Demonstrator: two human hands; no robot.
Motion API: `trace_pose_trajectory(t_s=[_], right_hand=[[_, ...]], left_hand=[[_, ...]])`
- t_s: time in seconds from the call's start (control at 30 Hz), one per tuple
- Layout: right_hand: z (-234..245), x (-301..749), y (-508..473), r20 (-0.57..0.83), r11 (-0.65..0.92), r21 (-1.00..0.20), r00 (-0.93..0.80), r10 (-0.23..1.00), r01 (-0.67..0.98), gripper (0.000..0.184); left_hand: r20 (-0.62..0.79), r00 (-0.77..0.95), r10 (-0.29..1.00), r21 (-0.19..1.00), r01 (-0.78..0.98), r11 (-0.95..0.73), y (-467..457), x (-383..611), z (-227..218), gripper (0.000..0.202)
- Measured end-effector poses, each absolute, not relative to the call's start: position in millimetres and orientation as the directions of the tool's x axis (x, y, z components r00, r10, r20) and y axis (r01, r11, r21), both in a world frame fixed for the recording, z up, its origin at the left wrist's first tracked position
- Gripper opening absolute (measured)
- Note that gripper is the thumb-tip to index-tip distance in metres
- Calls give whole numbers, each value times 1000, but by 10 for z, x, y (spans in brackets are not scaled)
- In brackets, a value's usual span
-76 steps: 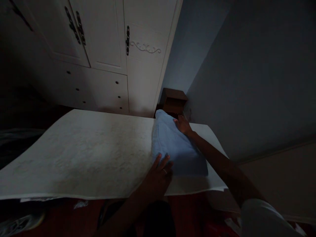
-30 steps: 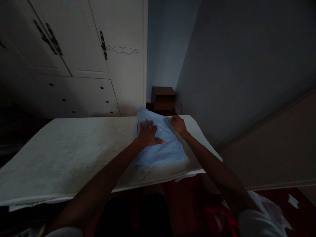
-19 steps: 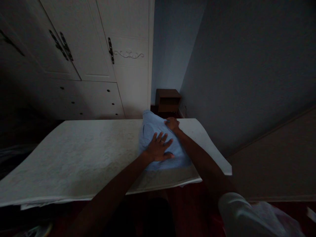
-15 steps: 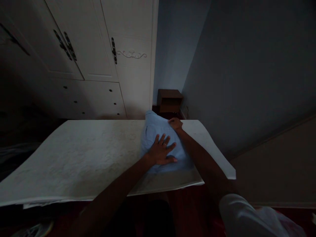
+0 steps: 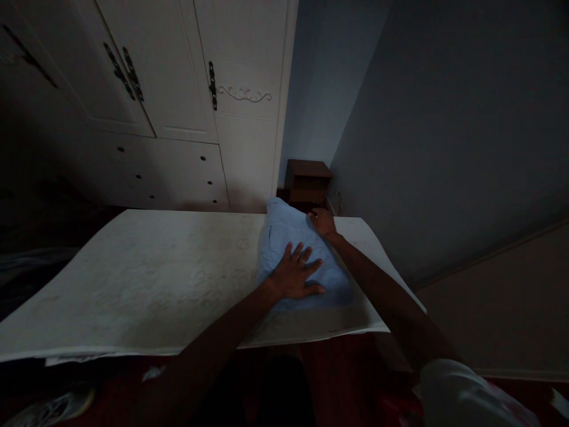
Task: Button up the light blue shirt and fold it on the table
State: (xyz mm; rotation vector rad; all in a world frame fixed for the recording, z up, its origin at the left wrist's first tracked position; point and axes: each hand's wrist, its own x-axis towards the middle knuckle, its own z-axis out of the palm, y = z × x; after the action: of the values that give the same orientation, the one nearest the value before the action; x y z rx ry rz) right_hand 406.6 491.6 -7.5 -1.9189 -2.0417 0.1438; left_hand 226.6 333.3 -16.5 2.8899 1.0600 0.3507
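A light blue folded garment (image 5: 284, 234) lies on a white padded board (image 5: 178, 273), with a short dark slit like a pocket opening near its left edge. My left hand (image 5: 296, 276) rests flat on its middle, fingers spread, a ring on one finger. At the garment's far right edge is my right hand (image 5: 323, 222), its fingers curled in against the cloth. The fingertips of that hand are partly hidden, and the light is dim.
Behind the board stands a white wardrobe (image 5: 249, 142) with dark handles and drawers. A small brown nightstand (image 5: 310, 184) sits in the corner by the grey wall (image 5: 453, 130). A shoe (image 5: 57, 409) lies on the dark red floor at lower left.
The view has shifted slightly. My right hand has moved a little along the garment's far edge, its fingers more curled. My left hand stays flat on the cloth.
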Motion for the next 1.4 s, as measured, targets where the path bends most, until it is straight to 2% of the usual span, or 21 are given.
trace_pose_trajectory(t_s=[0.1, 0.3, 0.5, 0.63, 0.77, 0.9, 1.07, 1.17, 1.3, 1.4], right_hand=[[-168, 3969, 4744, 214, 195, -243, -143, 966, 950, 61], [-431, 3942, 4614, 140, 258, -175, -235, 962, 950, 78], [-461, 3972, 4613, 144, 217, -138, -197, 970, 966, 79], [-423, 3979, 4597, 123, 208, -151, -190, 974, 966, 80], [-380, 3967, 4548, 82, 202, -172, -190, 978, 964, 79], [-340, 3894, 4267, 116, 192, -221, -170, 979, 956, 87], [-299, 3923, 3684, 240, 373, -281, -312, 919, 884, 81], [-323, 4087, 3440, 229, 436, -266, -383, 895, 860, 79], [-407, 4318, 3310, 165, 416, -286, -383, 909, 863, 82], [-442, 4386, 3287, 169, 387, -324, -350, 921, 863, 85]], left_hand=[[199, 741, 641, 98, 636, -765, 3307, 2293, -173, 82], [262, 666, 698, 14, 721, -693, 2963, 2341, -284, 70], [355, 654, 668, 51, 699, -713, 2557, 2261, -410, 87], [364, 675, 642, 105, 655, -748, 2385, 2200, -411, 84], [406, 701, 587, 173, 572, -802, 2305, 2046, -255, 68], [453, 616, 645, 201, 634, -747, 2438, 1763, -41, 54], [347, 519, 781, 194, 775, -601, 2712, 1499, -75, 62], [300, 522, 799, 187, 789, -586, 2748, 1484, -203, 61], [314, 492, 812, 215, 796, -565, 2724, 1520, -310, 60], [314, 491, 813, 233, 790, -567, 2737, 1529, -348, 62]])
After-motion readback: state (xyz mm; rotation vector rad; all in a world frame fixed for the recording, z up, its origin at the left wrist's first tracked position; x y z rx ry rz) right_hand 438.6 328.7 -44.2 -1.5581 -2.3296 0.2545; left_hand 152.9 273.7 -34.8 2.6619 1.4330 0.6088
